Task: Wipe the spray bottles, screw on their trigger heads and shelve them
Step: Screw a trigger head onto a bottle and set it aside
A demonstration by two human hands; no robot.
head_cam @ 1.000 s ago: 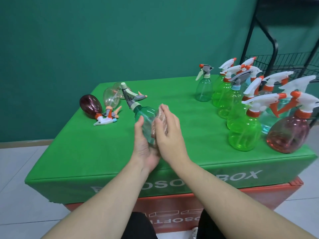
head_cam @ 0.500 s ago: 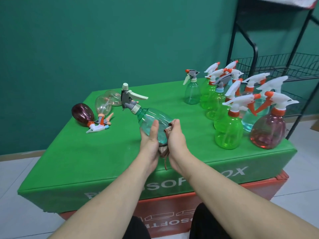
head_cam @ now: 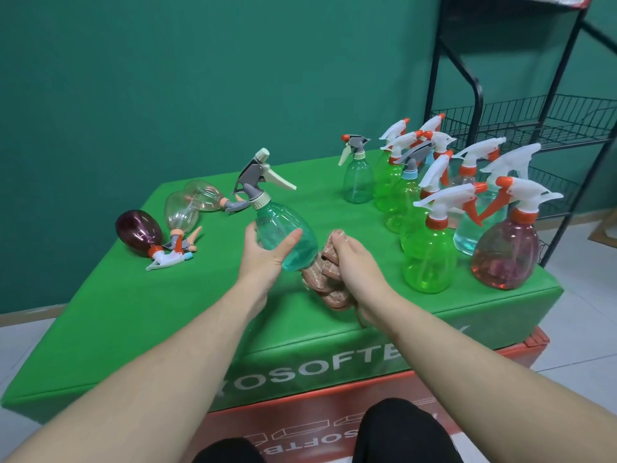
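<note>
1. Gripping the teal bottle (head_cam: 287, 240) round its belly, our left hand (head_cam: 263, 259) holds it tilted above the table (head_cam: 167, 295).
2. Our right hand (head_cam: 359, 269) clutches the folded cloth (head_cam: 325, 275) just beside it.
3. We judge it light, smooth and slippery; hold the belly or neck.

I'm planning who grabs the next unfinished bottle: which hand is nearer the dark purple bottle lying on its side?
Left. The left hand, gripping the teal bottle, sits just right of the dark purple bottle. The right hand, holding the cloth, is farther right, beyond the teal bottle.

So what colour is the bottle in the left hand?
See-through teal green bottle, with a grey and cream trigger head; head view.
</note>
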